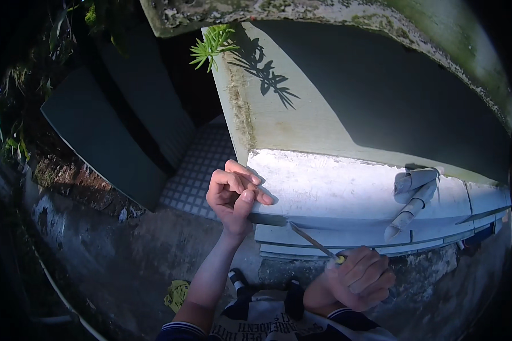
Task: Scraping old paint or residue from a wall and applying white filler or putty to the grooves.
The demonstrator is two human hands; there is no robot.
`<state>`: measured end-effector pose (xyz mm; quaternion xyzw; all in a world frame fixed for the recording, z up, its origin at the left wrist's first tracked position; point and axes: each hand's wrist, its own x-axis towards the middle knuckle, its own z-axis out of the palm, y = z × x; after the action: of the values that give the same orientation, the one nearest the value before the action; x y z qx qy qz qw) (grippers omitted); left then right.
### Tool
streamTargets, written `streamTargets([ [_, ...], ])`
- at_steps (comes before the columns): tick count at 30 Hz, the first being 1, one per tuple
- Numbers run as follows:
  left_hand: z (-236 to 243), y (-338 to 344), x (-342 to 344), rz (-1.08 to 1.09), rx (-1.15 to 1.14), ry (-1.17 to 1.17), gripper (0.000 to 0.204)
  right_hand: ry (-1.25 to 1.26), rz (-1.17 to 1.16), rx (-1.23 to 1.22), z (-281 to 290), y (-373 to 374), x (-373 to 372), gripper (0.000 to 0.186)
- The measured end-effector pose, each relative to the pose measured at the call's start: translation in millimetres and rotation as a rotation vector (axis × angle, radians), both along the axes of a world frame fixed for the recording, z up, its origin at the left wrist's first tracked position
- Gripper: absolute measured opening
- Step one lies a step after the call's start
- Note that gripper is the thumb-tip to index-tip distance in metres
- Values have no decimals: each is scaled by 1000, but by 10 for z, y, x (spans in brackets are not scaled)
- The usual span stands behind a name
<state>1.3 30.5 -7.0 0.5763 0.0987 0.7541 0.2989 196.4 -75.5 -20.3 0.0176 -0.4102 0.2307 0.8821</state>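
Note:
In my right hand (363,278) is a thin-bladed hand tool (314,240), much like a screwdriver, with a yellow collar. My fingers wrap its handle and hide most of it. The tool's tip points up and left, at the front edge of a white ledge (324,184); whether it touches cannot be made out. At the ledge's left corner, my left hand (233,190) has loosely bent fingers, apart from each other, with nothing visible in them. Its fingertips are at the sunlit top surface.
Grey-white tube-shaped pieces (418,196) lie across the ledge's right part. Behind rises a pale wall (290,122) with a green plant (213,46) at its corner. A dark panel (102,142) and tiled floor (196,165) are left. A yellow-green cloth (177,294) lies near my feet.

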Motion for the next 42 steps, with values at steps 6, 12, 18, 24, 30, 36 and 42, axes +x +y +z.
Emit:
streamTargets([
  [6,-21,0,7,56,1,15,16,-15,87,13,-14,13,-72,21],
  [12,0,-16,4,45,-25,3,15,-78,29,24,96,45,-91,32],
  [18,-12,2,-6,73,3,19,14,-143,146,-23,136,201,-293,38],
  [24,6,-104,42,37,-56,-26,15,-146,189,-64,59,100,-339,36],
  [30,-16,-49,-16,-3,-48,-3,17,107,-34,5,58,-84,-168,34],
  [36,-24,-37,0,52,-34,8,17,-21,-75,-62,127,-28,-216,34],
  [42,-53,-7,-68,6,-23,8,20,-223,150,-51,90,24,-152,37],
])
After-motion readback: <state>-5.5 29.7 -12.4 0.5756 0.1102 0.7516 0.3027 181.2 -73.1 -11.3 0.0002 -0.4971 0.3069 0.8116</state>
